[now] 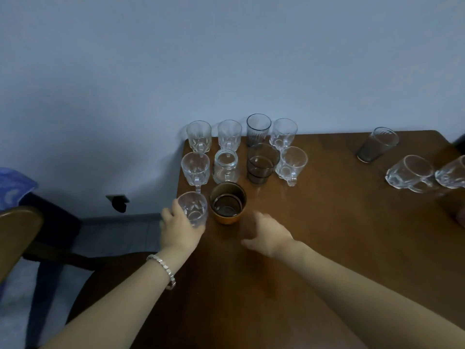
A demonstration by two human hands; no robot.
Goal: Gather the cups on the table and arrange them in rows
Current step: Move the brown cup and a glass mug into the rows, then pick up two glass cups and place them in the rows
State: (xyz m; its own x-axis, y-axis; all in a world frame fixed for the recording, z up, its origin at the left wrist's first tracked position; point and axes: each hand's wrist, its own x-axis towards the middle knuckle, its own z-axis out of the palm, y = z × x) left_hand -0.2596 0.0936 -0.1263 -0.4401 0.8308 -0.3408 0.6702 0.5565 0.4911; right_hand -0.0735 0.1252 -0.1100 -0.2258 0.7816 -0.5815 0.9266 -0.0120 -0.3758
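Glass cups stand in rows at the far left corner of the brown table (327, 222). The back row has several cups, among them a dark tumbler (258, 127). The middle row has several too, with a smoky banded glass (261, 163). In the front row, my left hand (180, 229) grips a clear cut-glass cup (193, 209) from its near left side. Next to it stands an amber cup (227, 206). My right hand (266, 235) hovers just right of the amber cup, fingers apart, holding nothing.
Three more cups stand apart at the far right: a dark tumbler (377, 144) and two clear mugs (410, 173), (453, 172) near the right edge. A wooden chair (20, 235) stands left of the table. The wall rises directly behind the back row.
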